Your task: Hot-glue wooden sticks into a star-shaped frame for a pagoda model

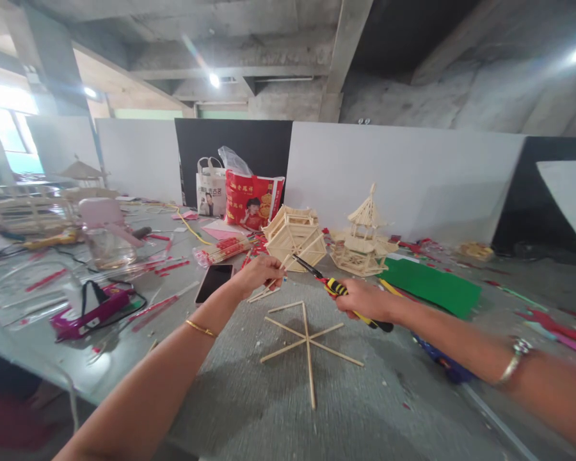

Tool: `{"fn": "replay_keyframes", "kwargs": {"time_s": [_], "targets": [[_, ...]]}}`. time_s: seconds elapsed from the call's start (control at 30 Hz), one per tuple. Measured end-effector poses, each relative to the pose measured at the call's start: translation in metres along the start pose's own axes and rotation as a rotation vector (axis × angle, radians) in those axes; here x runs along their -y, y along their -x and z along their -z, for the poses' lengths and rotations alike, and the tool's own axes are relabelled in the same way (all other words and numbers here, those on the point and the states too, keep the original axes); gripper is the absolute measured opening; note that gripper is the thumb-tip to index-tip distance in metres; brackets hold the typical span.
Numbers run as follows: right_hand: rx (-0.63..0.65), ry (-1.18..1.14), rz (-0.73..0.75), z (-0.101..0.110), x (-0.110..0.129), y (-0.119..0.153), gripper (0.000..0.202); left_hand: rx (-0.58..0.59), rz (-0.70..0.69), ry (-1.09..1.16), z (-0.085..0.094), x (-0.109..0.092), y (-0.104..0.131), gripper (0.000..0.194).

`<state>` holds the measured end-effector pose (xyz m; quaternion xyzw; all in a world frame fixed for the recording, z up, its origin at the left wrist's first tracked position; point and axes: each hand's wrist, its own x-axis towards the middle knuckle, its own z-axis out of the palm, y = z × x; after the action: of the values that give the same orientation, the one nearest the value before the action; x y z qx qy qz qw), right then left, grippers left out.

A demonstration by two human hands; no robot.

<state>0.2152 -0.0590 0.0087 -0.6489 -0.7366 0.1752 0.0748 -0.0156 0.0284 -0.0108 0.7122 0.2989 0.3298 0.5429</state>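
Note:
My left hand (pixel 260 275) pinches a thin wooden stick (pixel 284 263) above the table. My right hand (pixel 367 299) is wrapped around the yellow-and-black handles of long-nosed pliers (pixel 336 287). Their dark jaws point left and reach close to the stick; whether they touch it I cannot tell. Below both hands, a star-shaped frame of wooden sticks (pixel 308 338) lies flat, with one more stick angled off its top arm. Behind my hands a many-sided wooden stick structure (pixel 295 232) rests tilted, its spoked face towards me. A few loose sticks (pixel 264 294) lie beside my left hand.
A stick pagoda model (pixel 365 237) stands behind on the right, near a green sheet (pixel 429 285). To the left are a phone (pixel 215 283), a purple tissue pack (pixel 93 310) and a pink-lidded jug (pixel 105 237). A red bag (pixel 254 198) stands at the back.

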Motion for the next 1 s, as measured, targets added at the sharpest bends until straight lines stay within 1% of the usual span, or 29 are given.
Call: {"fn": "replay_keyframes", "kwargs": {"time_s": [0.1,0.23,0.4,0.5,0.6,0.7,0.8,0.9,1.0], "targets": [[-0.005,-0.012,0.002,0.001,-0.003,0.000,0.002,-0.013,-0.031,-0.004,-0.002,-0.001,0.000,0.021],[-0.004,-0.028,0.010,0.002,-0.006,0.001,0.005,0.011,-0.022,0.034,-0.003,0.000,0.000,0.028],[-0.022,-0.014,0.025,0.004,-0.001,0.003,0.004,0.024,-0.018,0.095,-0.004,-0.003,0.002,0.034],[-0.037,-0.003,0.039,0.004,0.002,0.003,0.006,0.010,-0.017,0.106,-0.004,-0.005,0.002,0.032],[-0.040,0.003,0.021,-0.001,0.000,-0.001,0.007,-0.016,-0.002,0.100,-0.003,-0.002,0.000,0.026],[-0.010,-0.018,-0.003,-0.006,-0.004,-0.008,0.006,-0.037,0.026,0.109,-0.001,0.002,-0.003,0.022],[0.033,-0.065,0.027,-0.008,-0.003,-0.016,0.002,-0.027,0.061,0.146,0.005,0.002,-0.002,0.020],[0.027,-0.083,0.066,-0.007,0.002,-0.020,0.006,-0.015,0.075,0.186,0.010,0.000,0.000,0.021],[-0.007,-0.089,0.057,-0.006,0.006,-0.022,0.007,-0.035,0.045,0.206,0.013,0.000,0.001,0.024]]}}
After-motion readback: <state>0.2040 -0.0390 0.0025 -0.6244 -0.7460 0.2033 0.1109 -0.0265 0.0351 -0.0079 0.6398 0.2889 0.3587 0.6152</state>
